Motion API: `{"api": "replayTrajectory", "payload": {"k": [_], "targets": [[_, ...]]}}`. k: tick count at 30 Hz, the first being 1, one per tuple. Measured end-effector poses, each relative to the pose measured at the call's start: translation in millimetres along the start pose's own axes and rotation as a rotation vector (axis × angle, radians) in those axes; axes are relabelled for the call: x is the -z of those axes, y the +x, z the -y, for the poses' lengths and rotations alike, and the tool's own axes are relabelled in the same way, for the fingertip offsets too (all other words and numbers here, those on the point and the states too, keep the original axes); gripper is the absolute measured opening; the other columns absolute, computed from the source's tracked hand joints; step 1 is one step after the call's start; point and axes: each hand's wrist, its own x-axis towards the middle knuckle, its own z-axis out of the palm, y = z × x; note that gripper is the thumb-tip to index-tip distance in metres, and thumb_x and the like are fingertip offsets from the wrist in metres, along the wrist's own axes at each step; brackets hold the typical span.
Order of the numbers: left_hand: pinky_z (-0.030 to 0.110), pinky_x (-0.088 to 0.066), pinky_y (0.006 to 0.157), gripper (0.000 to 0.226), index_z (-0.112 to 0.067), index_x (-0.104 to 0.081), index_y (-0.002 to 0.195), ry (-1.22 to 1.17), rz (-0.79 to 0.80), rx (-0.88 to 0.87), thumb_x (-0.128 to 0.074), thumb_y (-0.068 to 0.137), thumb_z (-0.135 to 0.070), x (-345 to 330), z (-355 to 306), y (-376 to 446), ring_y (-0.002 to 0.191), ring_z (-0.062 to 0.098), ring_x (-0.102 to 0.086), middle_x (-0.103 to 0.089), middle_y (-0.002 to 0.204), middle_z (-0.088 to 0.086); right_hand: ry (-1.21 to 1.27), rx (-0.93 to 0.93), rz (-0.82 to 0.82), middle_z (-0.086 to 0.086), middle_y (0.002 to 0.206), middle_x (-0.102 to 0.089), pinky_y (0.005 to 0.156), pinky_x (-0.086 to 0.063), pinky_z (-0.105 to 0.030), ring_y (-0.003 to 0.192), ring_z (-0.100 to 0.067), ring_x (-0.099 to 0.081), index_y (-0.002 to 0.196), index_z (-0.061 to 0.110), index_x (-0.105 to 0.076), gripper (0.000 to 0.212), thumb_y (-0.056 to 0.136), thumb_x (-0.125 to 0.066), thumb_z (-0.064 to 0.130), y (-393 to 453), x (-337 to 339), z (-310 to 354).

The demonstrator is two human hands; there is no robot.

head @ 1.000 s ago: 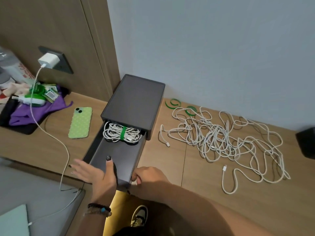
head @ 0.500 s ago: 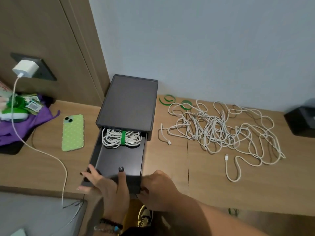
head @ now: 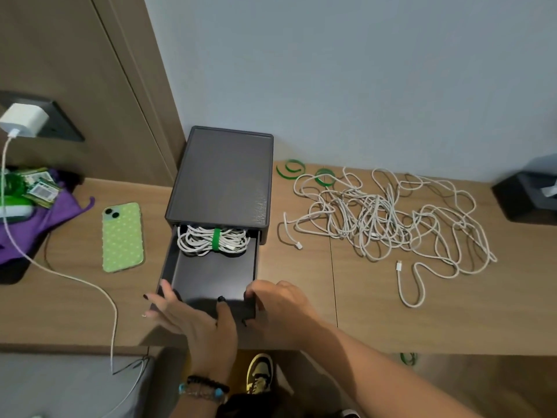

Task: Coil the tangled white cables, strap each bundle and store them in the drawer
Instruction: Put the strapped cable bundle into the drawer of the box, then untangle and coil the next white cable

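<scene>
A dark grey drawer box stands against the wall with its drawer pulled out toward me. One coiled white cable bundle lies at the drawer's back, bound by a green strap. My left hand rests against the drawer's front left, fingers spread straight and thumb lying over the front rim. My right hand curls its fingers round the front right corner. The tangled white cables lie loose on the wooden desk to the right. Green straps lie behind them by the wall.
A green phone lies left of the drawer box. A white charger in the wall socket trails its cable over the desk edge. Purple cloth and packets sit far left, a black box far right. Another green strap lies on the floor.
Both hands have moved up onto the drawer's front: the left now lies against it with its thumb over the rim, the right has gone to the right corner.
</scene>
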Motion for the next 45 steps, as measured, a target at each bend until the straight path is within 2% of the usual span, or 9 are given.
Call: {"api": "replayTrajectory", "payload": {"k": [3, 8, 12, 20, 24, 28, 35, 40, 45], "targets": [[0.052, -0.004, 0.117, 0.106, -0.026, -0.004, 0.154, -0.030, 0.003, -0.001, -0.067, 0.078, 0.011, -3, 0, 0, 0.147, 0.028, 0.024, 0.017, 0.163, -0.002, 0.003, -0.013, -0.019, 0.005, 0.087, -0.058, 0.081, -0.049, -0.039, 0.081, -0.021, -0.054, 0.095, 0.027, -0.051, 0.031, 0.083, -0.053, 0.056, 1, -9, -3], [0.039, 0.002, 0.113, 0.104, -0.012, -0.006, 0.155, -0.049, -0.001, -0.135, -0.068, 0.076, 0.015, -3, -8, 11, 0.148, 0.029, 0.018, 0.012, 0.163, 0.011, -0.107, 0.059, -0.095, -0.006, 0.113, -0.062, 0.090, -0.040, -0.034, 0.099, -0.027, -0.054, 0.119, 0.017, -0.055, 0.028, 0.096, -0.053, 0.032, 1, 0, -13], [0.036, -0.004, 0.118, 0.108, -0.014, -0.005, 0.156, -0.131, 0.007, -0.039, -0.068, 0.074, 0.016, -9, -27, 22, 0.150, 0.025, 0.009, 0.011, 0.164, 0.008, -0.065, 0.055, -0.241, -0.007, 0.116, -0.062, 0.091, -0.036, -0.035, 0.105, -0.027, -0.055, 0.121, 0.015, -0.048, 0.033, 0.094, -0.058, 0.032, 12, 16, -12], [0.033, -0.014, 0.115, 0.104, -0.015, 0.010, 0.154, -0.342, 0.128, -0.038, -0.057, 0.082, 0.019, -19, -47, 59, 0.151, 0.022, 0.003, 0.016, 0.163, 0.008, -0.133, -0.046, -0.512, -0.007, 0.120, -0.047, 0.088, -0.046, -0.040, 0.105, -0.027, -0.050, 0.139, 0.012, -0.031, 0.083, 0.075, -0.080, 0.029, 59, 36, -21], [0.017, -0.011, 0.110, 0.104, -0.010, 0.013, 0.153, -0.278, 0.169, -0.049, -0.059, 0.082, 0.018, -27, -49, 67, 0.150, 0.021, 0.006, 0.018, 0.162, 0.010, -0.204, -0.061, -0.510, -0.007, 0.120, -0.047, 0.086, -0.045, -0.039, 0.102, -0.027, -0.050, 0.137, 0.013, -0.035, 0.077, 0.076, -0.079, 0.034, 67, 47, -24], [0.029, -0.012, 0.117, 0.105, -0.010, 0.014, 0.153, -0.300, 0.190, -0.051, -0.058, 0.082, 0.020, -30, -47, 73, 0.151, 0.019, 0.005, 0.011, 0.164, 0.010, -0.190, -0.095, -0.521, -0.006, 0.120, -0.049, 0.086, -0.044, -0.039, 0.102, -0.027, -0.050, 0.133, 0.014, -0.039, 0.066, 0.082, -0.074, 0.036, 73, 51, -28], [0.026, -0.018, 0.110, 0.106, -0.019, 0.008, 0.155, -0.328, 0.255, 0.002, -0.058, 0.082, 0.021, -55, -56, 64, 0.150, 0.012, 0.000, 0.007, 0.164, 0.003, -0.204, -0.054, -0.556, -0.006, 0.116, -0.050, 0.082, -0.041, -0.037, 0.099, -0.027, -0.051, 0.124, 0.012, -0.047, 0.055, 0.082, -0.074, 0.034, 84, 60, -38], [0.029, -0.020, 0.115, 0.107, -0.026, 0.003, 0.155, -0.234, 0.231, 0.029, -0.062, 0.080, 0.015, -75, -57, 50, 0.149, 0.010, -0.006, 0.007, 0.165, 0.001, -0.092, 0.142, -0.462, -0.010, 0.128, -0.049, 0.092, -0.046, -0.040, 0.112, -0.027, -0.049, 0.132, 0.009, -0.047, 0.052, 0.086, -0.068, 0.021, 72, 65, -62], [0.007, -0.009, 0.108, 0.102, -0.013, -0.005, 0.156, -0.116, 0.153, -0.057, -0.065, 0.077, 0.015, -97, -71, 33, 0.150, 0.014, 0.005, 0.018, 0.163, 0.004, -0.035, -0.006, -0.605, -0.009, 0.149, -0.032, 0.117, -0.025, -0.037, 0.137, -0.021, -0.031, 0.145, 0.014, -0.034, 0.059, 0.091, -0.058, 0.020, 33, 81, -107]]}}
